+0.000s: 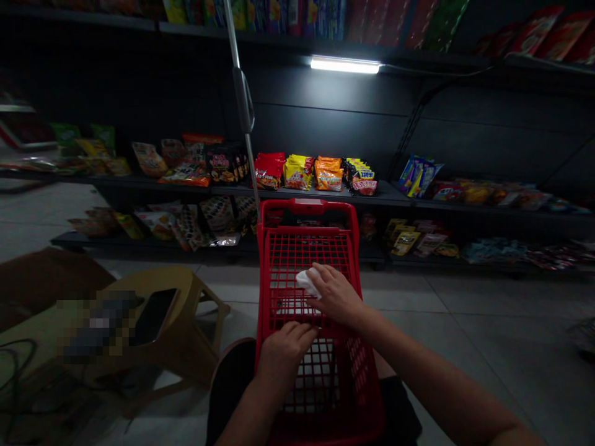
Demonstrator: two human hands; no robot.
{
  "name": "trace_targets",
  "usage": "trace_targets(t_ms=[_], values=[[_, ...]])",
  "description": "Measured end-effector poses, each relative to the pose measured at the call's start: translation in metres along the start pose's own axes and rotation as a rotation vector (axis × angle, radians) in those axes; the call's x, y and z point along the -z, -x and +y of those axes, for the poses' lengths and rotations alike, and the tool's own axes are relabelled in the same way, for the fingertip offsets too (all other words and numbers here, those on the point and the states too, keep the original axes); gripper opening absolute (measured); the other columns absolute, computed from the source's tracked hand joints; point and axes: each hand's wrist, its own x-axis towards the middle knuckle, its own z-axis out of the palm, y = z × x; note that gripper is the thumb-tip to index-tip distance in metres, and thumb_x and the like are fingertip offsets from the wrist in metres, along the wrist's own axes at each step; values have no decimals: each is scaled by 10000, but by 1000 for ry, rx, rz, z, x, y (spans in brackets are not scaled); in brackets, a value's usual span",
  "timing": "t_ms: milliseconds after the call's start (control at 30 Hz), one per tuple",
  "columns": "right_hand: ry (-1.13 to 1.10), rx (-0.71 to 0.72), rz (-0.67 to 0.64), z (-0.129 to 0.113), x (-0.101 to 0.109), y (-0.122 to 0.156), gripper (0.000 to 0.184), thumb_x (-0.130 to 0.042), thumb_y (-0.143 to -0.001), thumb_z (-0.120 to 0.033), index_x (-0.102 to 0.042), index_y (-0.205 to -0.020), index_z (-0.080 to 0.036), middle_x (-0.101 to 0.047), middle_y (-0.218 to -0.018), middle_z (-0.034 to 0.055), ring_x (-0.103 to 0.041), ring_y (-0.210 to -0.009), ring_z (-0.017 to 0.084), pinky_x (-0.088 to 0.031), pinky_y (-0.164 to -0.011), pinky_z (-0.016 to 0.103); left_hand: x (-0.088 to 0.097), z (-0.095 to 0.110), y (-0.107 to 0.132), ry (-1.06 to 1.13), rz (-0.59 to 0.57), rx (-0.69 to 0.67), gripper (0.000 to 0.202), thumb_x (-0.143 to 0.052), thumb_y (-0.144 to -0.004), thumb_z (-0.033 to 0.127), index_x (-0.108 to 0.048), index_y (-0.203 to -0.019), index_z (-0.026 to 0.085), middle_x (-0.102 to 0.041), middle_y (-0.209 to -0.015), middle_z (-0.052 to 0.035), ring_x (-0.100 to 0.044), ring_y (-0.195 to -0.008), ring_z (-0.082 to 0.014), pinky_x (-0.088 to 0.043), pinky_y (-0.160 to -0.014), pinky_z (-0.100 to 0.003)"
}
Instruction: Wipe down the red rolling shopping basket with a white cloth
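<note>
A red plastic shopping basket [263,279] with grid walls stands tilted between my knees. My right hand [335,296] presses a crumpled white cloth or tissue [307,282] against the basket's upper grid panel. Its fingers are bent over the white piece and partly cover it. Lower down, my left hand [289,347] has its fingers curled over the crossbar at the lower edge of that panel. The basket's handle [307,207] is at the far end, toward the shelves.
To the left, a yellowish plastic stool [190,303] carries a dark phone [155,316] beside a blurred-out item. Shelves [390,193] of packaged snacks run across the front under a lit tube [345,64]. A thin metal pole [251,167] rises at the basket's left side.
</note>
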Motion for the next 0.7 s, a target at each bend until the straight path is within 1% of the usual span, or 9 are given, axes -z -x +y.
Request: trace_targets(t_ms=[67,133,200,267,400,467,533,600,700], values=[[39,45,2,-7,-4,12,536,-579,-929,-306,-430,-1437,-221,-426,-1493,137,-433,-1280,291,-379,-1062,483,0,0,-1,1,-7,7,352,-589,-883,109,-667,-1181,281,-726,-1165,13,-658,-1013,-184,-575,-753,-280],[48,129,-16,-12,-3,25,514,-519,-956,-217,-408,-1455,-268,-426,-1497,105,-474,-1213,258,-413,-1029,438,0,0,-1,-2,-8,9,360,-580,-884,100,-668,-1185,277,-729,-1155,3,-658,-1013,-185,-576,-753,-281],[32,198,-44,-11,2,32,497,-498,-967,-207,-416,-1447,-309,-425,-1496,74,-493,-1161,229,-439,-994,388,0,0,0,-4,-3,8,377,-573,-883,89,-665,-1199,274,-728,-1156,-6,-655,-1026,-187,-577,-758,-281],[31,195,-70,-1,7,30,443,-500,-970,-222,-473,-1398,-334,-438,-1475,52,-491,-1139,217,-449,-968,361,-1,-1,0,-1,-2,5,397,-569,-880,73,-662,-1208,275,-723,-1172,-5,-651,-1047,-190,-579,-778,-288],[104,36,-62,45,15,-3,345,-495,-966,-212,-582,-1277,-335,-451,-1431,38,-463,-1146,219,-435,-951,334,-6,-3,1,-5,-14,0,456,-567,-866,43,-642,-1246,284,-715,-1203,2,-654,-1054,-198,-585,-798,-308],[148,-108,-13,70,18,-28,344,-484,-961,-187,-600,-1255,-323,-461,-1410,45,-459,-1138,217,-422,-951,318,-8,-4,1,-4,-8,-1,466,-574,-863,45,-638,-1257,285,-716,-1206,2,-656,-1053,-201,-586,-798,-306],[180,-259,29,86,21,-47,336,-464,-964,-188,-611,-1241,-309,-493,-1360,59,-469,-1106,215,-416,-938,307,-9,-4,0,4,5,-1,462,-584,-862,53,-639,-1258,286,-717,-1205,6,-657,-1056,-201,-585,-802,-302],[196,-351,44,91,23,-56,338,-436,-977,-206,-604,-1253,-303,-527,-1293,76,-485,-1065,215,-418,-906,298,-9,-4,1,13,11,-3,454,-595,-860,62,-642,-1252,287,-720,-1196,10,-659,-1052,-196,-585,-802,-293],[193,-344,11,75,21,-42,376,-420,-977,-193,-558,-1314,-287,-554,-1217,98,-508,-1018,211,-417,-866,292,-6,-3,1,15,-2,-3,455,-605,-857,66,-641,-1252,287,-719,-1197,4,-658,-1049,-191,-584,-797,-285]])
